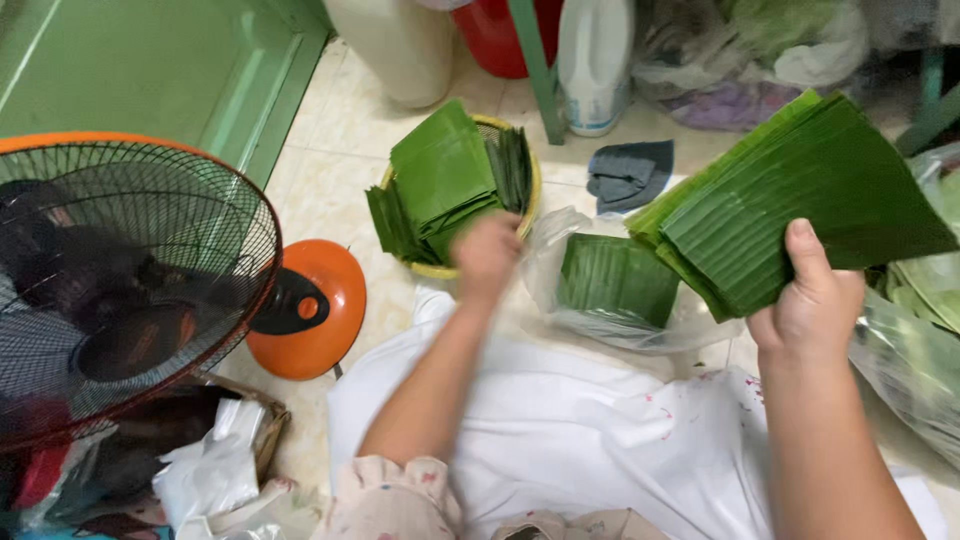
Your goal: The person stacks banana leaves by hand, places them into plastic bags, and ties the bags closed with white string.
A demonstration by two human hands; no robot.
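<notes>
My right hand grips a thick stack of cut green banana leaves, held up at the right with the thumb on top. My left hand reaches forward to a round yellow basket filled with more stacked green leaf pieces; its fingers are curled at the basket's near edge, and I cannot tell whether it holds a leaf. Between my hands, a smaller pile of leaf pieces lies in a clear plastic bag on the tiled floor. A white cloth covers my lap.
A floor fan with a black grille and orange base stands at the left. Behind the basket stand a white jug, a cream container and a red bucket. A grey rag lies on the floor. Plastic bags crowd the right side.
</notes>
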